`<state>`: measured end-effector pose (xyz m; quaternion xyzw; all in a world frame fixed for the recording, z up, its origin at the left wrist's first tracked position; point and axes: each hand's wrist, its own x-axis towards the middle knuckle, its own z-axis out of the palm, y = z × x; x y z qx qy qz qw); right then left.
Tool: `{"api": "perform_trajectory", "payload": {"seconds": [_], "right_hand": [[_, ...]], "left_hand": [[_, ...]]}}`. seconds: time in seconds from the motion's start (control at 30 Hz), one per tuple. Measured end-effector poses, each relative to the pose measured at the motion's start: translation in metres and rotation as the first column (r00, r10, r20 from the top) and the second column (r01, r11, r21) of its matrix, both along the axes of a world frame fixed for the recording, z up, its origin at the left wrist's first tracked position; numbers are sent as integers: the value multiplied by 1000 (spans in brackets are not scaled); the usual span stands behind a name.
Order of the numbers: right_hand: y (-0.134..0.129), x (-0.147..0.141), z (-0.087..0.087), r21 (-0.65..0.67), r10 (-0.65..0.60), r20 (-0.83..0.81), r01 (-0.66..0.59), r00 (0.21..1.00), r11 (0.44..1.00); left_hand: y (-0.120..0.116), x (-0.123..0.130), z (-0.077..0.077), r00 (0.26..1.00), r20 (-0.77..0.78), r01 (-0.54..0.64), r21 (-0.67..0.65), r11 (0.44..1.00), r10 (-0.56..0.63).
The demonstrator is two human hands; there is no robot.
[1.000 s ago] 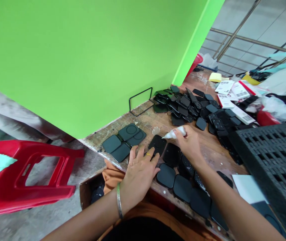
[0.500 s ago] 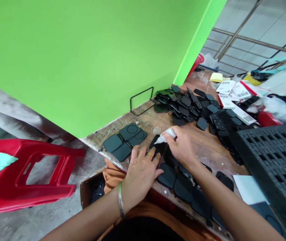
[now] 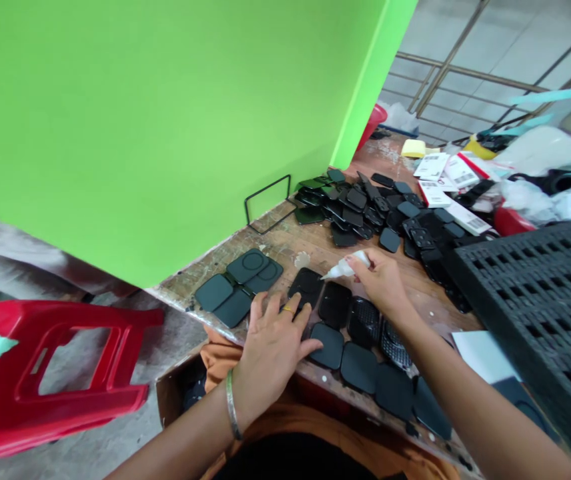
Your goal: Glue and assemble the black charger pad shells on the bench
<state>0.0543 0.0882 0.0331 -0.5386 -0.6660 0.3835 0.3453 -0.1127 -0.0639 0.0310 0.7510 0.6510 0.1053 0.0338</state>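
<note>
My right hand (image 3: 378,277) is closed round a small white squeeze bottle (image 3: 344,266). The bottle's thin nozzle points left, at the upper right edge of a glossy black panel (image 3: 306,285). Spread flat, my left hand (image 3: 278,333) rests with its fingertips at that panel's lower edge. Right of the panel lies another glossy black panel (image 3: 335,305), followed by pieces with a dotted surface (image 3: 364,323). A row of matte dark square pads (image 3: 359,367) runs along the table's near edge. Left of my fingers sit several folding pads (image 3: 232,306), some bearing a ring mark.
Behind my hands is a heap of black parts (image 3: 353,207) on the wooden table (image 3: 285,243). A bent black wire frame (image 3: 268,203) leans by the green partition (image 3: 165,133). On the right stand a black slotted crate (image 3: 540,287) and white boxes (image 3: 433,167); a red stool (image 3: 65,360) is at left.
The view has shifted slightly. The bottle's nozzle has moved from over the middle of the panel to its upper right edge, uncovering more of the panels. My left hand stays flat.
</note>
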Motion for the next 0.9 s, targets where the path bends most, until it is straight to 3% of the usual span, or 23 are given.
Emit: {"api": "perform_trajectory", "payload": {"seconds": [0.1,0.2,0.4,0.57,0.67,0.77,0.9], "right_hand": [[-3,33,5,-242,-158,-319,81,935,967],[-16,80,15,-421,-332,-554,87,764,903],[-71,175,23,-469,-475,-635,184,609,864],[-118,209,14,-476,-453,-605,159,655,865],[-134,217,7,-420,-482,-537,276,692,864],[-144,223,1,-307,-517,-464,417,719,856],[-154,228,-2,-169,-535,-375,512,757,842]], "left_hand": [[2,-3,-6,1000,-7,1,40,999,-1],[9,-8,-16,999,-31,13,110,994,-10],[25,-7,-19,996,-5,93,197,976,-94],[29,26,-9,971,65,216,176,960,-231],[29,57,-7,925,109,343,170,924,-364],[30,91,-9,858,118,475,190,860,-500],[42,127,-22,752,46,631,235,739,-657]]}}
